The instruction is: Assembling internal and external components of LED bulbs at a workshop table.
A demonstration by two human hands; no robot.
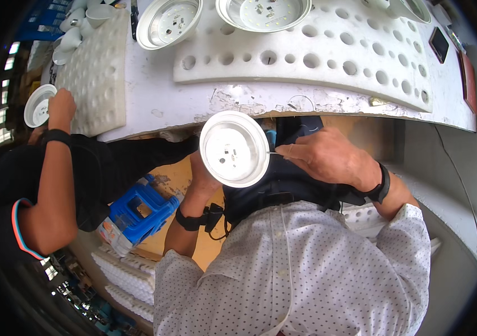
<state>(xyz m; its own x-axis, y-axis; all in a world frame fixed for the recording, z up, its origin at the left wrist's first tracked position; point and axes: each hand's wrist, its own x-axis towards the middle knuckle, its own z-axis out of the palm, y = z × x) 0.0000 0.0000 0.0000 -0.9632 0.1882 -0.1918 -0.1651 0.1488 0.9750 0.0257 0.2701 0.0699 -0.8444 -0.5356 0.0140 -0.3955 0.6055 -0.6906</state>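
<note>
A round white LED lamp housing (234, 150) is held above my lap, just off the table's near edge. Its open face shows a bright LED board with a few small dark components. My left hand (203, 171) grips the housing from behind and below, its fingers mostly hidden by it. My right hand (328, 158) is closed in a pinch on a thin metal tool (273, 153) whose shape is mostly hidden. The visible end of that tool meets the right side of the housing's rim.
On the white table (154, 109) lies a foam tray (328, 78) with round holes, bearing more lamp housings (263, 15). A second foam tray (95, 84) lies left. A co-worker's hand (62, 106) holds another housing there. A blue plastic stool (140, 210) stands below. A phone (439, 45) lies right.
</note>
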